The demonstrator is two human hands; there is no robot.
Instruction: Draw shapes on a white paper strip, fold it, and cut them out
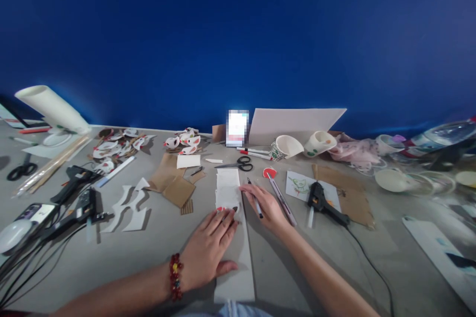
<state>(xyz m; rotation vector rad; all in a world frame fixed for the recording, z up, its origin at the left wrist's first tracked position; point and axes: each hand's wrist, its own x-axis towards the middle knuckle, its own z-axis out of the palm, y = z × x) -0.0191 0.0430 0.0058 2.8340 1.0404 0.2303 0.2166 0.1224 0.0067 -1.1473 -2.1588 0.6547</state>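
A long white paper strip (pixel 228 184) lies on the grey table (pixel 156 247) in front of me, with small red and black drawn marks near its middle. My left hand (pixel 208 250) lies flat on the strip, fingers spread, with a red bead bracelet on the wrist. My right hand (pixel 262 204) rests at the strip's right edge and holds a black pen (pixel 255 199) whose tip points away from me.
Black scissors (pixel 243 162), red markers (pixel 255 151), two paper cups (pixel 303 146) and a white sheet (pixel 293 124) stand behind. A black glue gun (pixel 322 202) lies right, another glue gun (pixel 76 178) left, with cardboard pieces (pixel 173 183) and white cut-outs (pixel 130 205).
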